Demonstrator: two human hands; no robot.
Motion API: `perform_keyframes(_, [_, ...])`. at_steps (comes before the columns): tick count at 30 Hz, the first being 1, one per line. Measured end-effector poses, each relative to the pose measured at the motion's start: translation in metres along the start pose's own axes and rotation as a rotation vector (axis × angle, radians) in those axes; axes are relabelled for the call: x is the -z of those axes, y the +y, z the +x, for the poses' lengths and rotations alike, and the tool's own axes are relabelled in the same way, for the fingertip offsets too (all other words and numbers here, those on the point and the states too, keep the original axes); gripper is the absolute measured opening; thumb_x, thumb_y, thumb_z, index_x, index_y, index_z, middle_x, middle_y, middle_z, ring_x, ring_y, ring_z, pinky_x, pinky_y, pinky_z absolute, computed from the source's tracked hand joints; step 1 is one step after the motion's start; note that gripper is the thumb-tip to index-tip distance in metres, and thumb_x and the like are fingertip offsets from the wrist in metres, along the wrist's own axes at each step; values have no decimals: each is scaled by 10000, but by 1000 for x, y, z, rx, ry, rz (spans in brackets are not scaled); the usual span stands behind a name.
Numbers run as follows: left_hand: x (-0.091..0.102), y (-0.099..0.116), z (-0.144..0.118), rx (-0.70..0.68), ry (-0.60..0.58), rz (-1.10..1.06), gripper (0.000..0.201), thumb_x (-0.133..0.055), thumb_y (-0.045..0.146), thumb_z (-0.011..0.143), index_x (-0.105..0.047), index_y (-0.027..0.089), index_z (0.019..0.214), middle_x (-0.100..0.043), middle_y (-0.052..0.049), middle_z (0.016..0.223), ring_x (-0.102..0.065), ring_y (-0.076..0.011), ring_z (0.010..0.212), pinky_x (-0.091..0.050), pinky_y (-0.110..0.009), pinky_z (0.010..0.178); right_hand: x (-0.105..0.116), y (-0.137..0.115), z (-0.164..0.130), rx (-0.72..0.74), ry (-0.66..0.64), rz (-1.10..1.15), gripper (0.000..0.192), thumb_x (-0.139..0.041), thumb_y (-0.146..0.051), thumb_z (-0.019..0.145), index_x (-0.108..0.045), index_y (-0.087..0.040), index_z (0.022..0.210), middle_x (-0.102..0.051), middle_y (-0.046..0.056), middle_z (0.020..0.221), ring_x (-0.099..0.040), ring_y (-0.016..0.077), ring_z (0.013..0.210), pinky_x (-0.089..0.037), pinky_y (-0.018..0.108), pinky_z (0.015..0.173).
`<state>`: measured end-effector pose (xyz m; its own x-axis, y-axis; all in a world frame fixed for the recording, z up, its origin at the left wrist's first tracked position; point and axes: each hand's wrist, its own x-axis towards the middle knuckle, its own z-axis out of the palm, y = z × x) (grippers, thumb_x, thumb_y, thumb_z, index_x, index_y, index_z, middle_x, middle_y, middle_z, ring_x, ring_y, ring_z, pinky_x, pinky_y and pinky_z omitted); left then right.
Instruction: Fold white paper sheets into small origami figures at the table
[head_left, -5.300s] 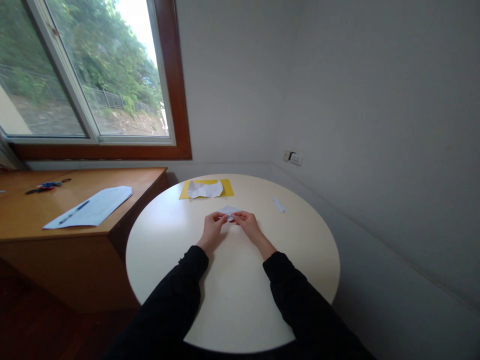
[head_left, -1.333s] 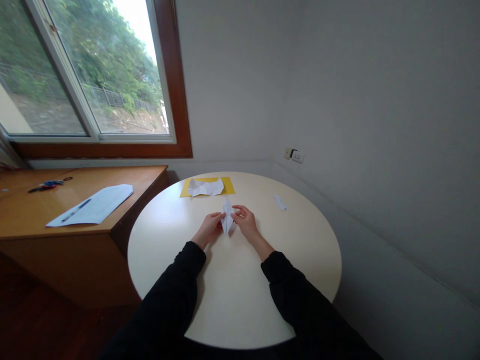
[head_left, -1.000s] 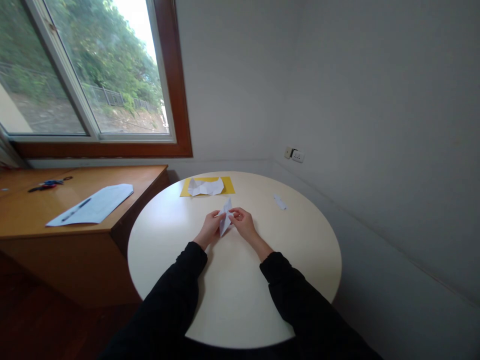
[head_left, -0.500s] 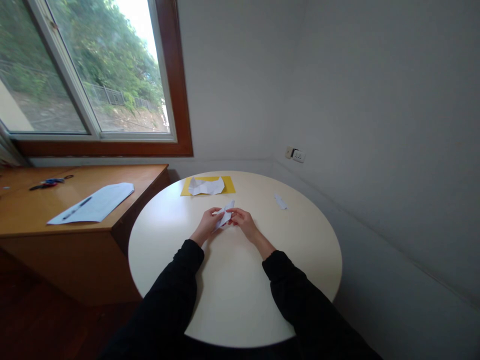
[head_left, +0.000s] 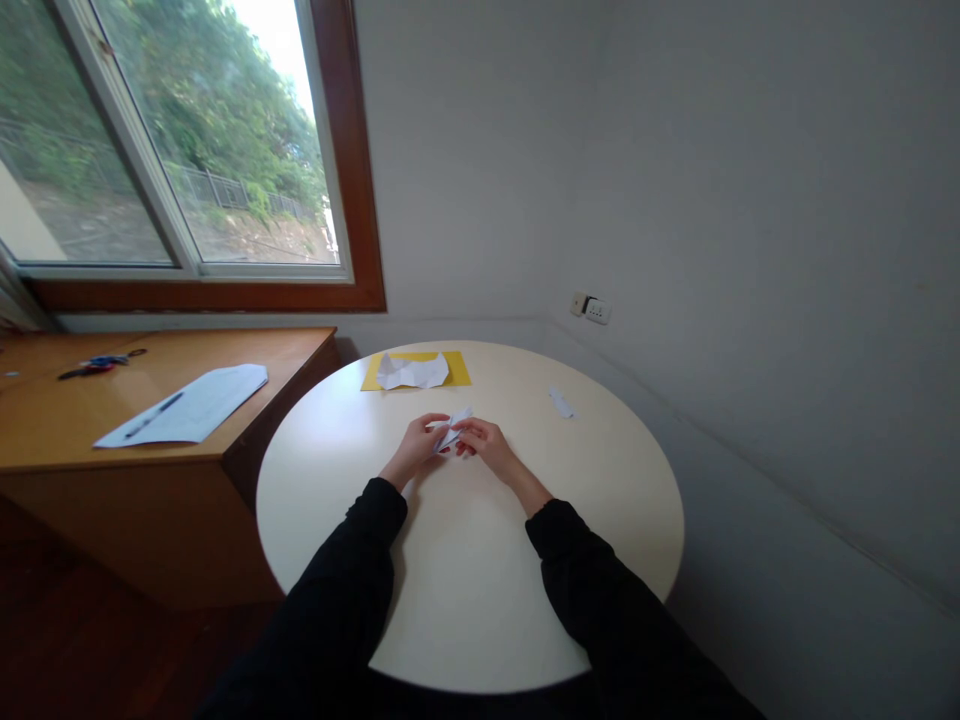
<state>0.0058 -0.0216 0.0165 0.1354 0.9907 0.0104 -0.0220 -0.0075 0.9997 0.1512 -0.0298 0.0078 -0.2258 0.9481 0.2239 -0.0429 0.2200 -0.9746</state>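
Left hand and right hand both pinch the folded white paper; it is presumably light, soft and easily creased (best held by its edges).

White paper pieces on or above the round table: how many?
3: a folded piece between the left hand and right hand; a creased sheet on the yellow sheet; a small strip at right on the round table. Others could be hidden underneath.
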Motion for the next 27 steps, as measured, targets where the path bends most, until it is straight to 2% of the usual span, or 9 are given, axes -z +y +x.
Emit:
perform_keyframes(4, [3,3,-3,-23,-57,53,367,-632,288,708,-561,91,1009,-610,-43,665,-568,-107,545,-470,-253,554,1,2,1,-15,-52,-11,205,-609,-282,641,-598,-151,799,-611,-16,575,-579,111,494,-435,243,516])
perform_keyframes(14, [11,4,-6,-129,-124,205,412,-612,330,711,-555,104,1051,-592,-32,659,-541,-101,540,-434,-225,521,7,-2,-3,-44,-154,-34,292,-645,-365,674,-640,-138,857,-664,60,745,-615,139,658,-408,241,571])
perform_keyframes(17, [10,5,-7,-135,-134,231,429,-603,344,708,-548,107,1062,-575,-21,645,-517,-97,524,-417,-218,498,7,-2,-1,-25,-131,-62,285,-645,-379,665,-652,-133,808,-649,50,748,-568,112,630,-395,242,580])
perform_keyframes(22, [8,8,-8,-178,-121,292,375,-587,288,699,-571,110,1028,-518,21,578,-432,-67,475,-352,-186,463,4,0,0,-16,-38,-98,253,-656,-355,626,-627,-126,730,-561,-15,612,-447,68,520,-355,236,539])
perform_keyframes(27, [5,8,-8,-167,-137,284,367,-535,192,687,-555,111,1044,-504,34,563,-406,-60,458,-312,-175,446,4,1,1,-19,11,-79,244,-646,-330,616,-597,-137,757,-508,-46,543,-437,73,498,-353,237,521])
